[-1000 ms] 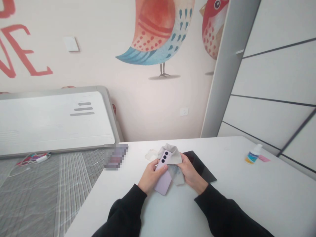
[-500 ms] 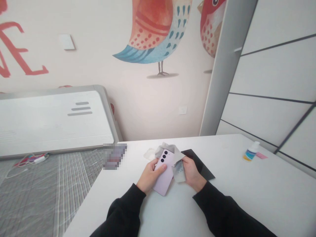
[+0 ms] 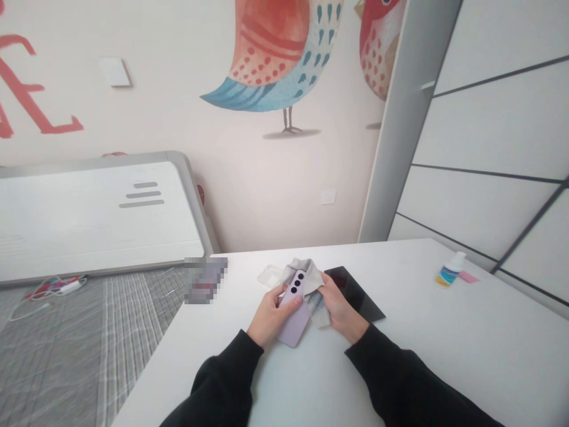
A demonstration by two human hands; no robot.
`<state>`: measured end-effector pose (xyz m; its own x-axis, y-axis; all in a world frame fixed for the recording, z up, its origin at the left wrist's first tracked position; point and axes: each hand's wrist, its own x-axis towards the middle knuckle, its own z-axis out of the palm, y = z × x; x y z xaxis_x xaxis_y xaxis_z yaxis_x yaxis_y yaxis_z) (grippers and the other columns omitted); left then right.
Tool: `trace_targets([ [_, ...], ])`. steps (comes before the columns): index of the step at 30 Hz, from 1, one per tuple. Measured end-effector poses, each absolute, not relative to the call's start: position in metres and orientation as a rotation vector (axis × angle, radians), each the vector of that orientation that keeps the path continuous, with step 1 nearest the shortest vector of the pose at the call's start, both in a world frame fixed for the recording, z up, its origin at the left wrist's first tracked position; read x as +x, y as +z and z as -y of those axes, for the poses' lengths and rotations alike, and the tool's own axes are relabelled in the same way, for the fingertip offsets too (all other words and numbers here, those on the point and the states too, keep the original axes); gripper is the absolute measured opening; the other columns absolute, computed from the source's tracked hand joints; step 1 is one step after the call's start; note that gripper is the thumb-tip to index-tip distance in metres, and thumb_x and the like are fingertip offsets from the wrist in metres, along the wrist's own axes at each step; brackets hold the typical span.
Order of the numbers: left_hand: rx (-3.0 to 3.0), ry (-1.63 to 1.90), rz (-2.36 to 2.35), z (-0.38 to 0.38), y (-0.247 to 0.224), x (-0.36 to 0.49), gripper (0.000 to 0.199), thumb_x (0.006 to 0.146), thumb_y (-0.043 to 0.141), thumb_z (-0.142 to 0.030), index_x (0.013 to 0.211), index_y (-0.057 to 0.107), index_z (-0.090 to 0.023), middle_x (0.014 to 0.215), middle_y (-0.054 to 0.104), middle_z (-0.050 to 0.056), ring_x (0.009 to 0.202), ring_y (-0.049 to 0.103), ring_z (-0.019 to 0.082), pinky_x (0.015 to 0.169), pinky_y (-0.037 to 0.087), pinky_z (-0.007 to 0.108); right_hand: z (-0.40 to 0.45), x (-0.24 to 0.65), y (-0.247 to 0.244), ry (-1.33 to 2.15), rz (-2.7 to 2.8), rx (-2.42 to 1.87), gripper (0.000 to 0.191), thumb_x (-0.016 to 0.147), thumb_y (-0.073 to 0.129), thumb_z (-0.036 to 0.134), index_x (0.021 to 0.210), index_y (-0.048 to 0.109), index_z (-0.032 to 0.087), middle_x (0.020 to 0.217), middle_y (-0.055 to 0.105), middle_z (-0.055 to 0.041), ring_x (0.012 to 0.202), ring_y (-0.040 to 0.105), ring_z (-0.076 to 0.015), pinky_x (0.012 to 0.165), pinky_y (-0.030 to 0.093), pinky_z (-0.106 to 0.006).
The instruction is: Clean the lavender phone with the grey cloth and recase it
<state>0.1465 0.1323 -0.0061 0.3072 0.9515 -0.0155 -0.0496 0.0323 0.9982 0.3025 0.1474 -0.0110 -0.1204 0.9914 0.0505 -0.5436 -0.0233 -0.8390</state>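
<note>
A lilac phone (image 3: 293,323) is tilted above the white table, its back with three camera lenses facing up. My left hand (image 3: 269,317) is closed round its left edge, the thumb lying across the back. Pinched in my right hand (image 3: 340,307) is a grey cloth (image 3: 316,311), which wraps over the phone's upper right edge and hangs down beside it. The cloth hides part of the phone's top and right side. A clear phone case (image 3: 269,275) lies just behind my left hand.
On the white table (image 3: 311,385), a dark flat panel (image 3: 367,302) lies beyond my right hand. A white bottle (image 3: 451,270) and a pink item (image 3: 469,277) are at the right. A pixelated object (image 3: 207,281) sits at the far left corner.
My right hand has moved left, closer to the phone, bringing the cloth against the phone's upper right edge. My left hand keeps its hold.
</note>
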Motion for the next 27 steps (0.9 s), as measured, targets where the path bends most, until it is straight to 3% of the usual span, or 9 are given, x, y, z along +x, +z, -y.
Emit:
trace_targets([
  [9, 1.267, 0.992, -0.944, -0.134, -0.005, 0.147, 0.067, 0.06, 0.086, -0.066, 0.097, 0.066, -0.014, 0.078, 0.073, 0.004, 0.062, 0.064, 0.015, 0.057, 0.047, 0.024, -0.147, 0.303, -0.008, 1.522, 0.853, -0.677, 0.035, 0.053, 0.079, 0.017, 0.087, 0.072, 0.02, 0.076, 0.075, 0.0, 0.066, 0.068, -0.0192, 0.061, 0.051, -0.026],
  [13, 1.239, 0.995, -0.923, -0.133, -0.004, 0.148, 0.067, 0.059, 0.086, -0.068, 0.095, 0.065, -0.014, 0.076, 0.071, 0.002, 0.06, 0.062, 0.013, 0.056, 0.047, 0.022, -0.14, 0.299, 0.003, 1.573, 0.851, -0.609, 0.026, 0.069, 0.074, 0.036, 0.088, 0.072, 0.019, 0.08, 0.076, -0.0049, 0.078, 0.071, -0.0257, 0.069, 0.055, -0.034],
  [16, 1.219, 0.993, -0.908, -0.132, -0.004, 0.148, 0.069, 0.059, 0.086, -0.067, 0.097, 0.066, -0.014, 0.077, 0.071, 0.002, 0.059, 0.061, 0.012, 0.055, 0.046, 0.021, -0.133, 0.296, 0.015, 1.621, 0.897, -0.511, 0.028, 0.08, 0.063, 0.039, 0.098, 0.072, 0.018, 0.089, 0.077, -0.0089, 0.091, 0.071, -0.0306, 0.08, 0.056, -0.042],
  [21, 1.196, 0.993, -0.899, -0.134, -0.006, 0.146, 0.066, 0.062, 0.086, -0.065, 0.098, 0.065, -0.014, 0.076, 0.071, 0.002, 0.058, 0.061, 0.011, 0.054, 0.046, 0.02, -0.133, 0.299, 0.018, 1.642, 0.866, -0.491, 0.037, 0.083, 0.055, 0.045, 0.102, 0.073, 0.018, 0.094, 0.077, -0.0112, 0.097, 0.07, -0.0333, 0.085, 0.056, -0.048],
  [27, 1.161, 0.965, -0.885, -0.133, -0.009, 0.146, 0.067, 0.064, 0.084, -0.067, 0.101, 0.061, -0.016, 0.085, 0.075, 0.007, 0.067, 0.07, 0.019, 0.062, 0.055, 0.028, -0.136, 0.31, 0.007, 1.782, 0.815, -0.496, 0.067, 0.078, 0.055, 0.078, 0.095, 0.073, 0.016, 0.091, 0.075, -0.0155, 0.099, 0.069, -0.0369, 0.084, 0.055, -0.049],
])
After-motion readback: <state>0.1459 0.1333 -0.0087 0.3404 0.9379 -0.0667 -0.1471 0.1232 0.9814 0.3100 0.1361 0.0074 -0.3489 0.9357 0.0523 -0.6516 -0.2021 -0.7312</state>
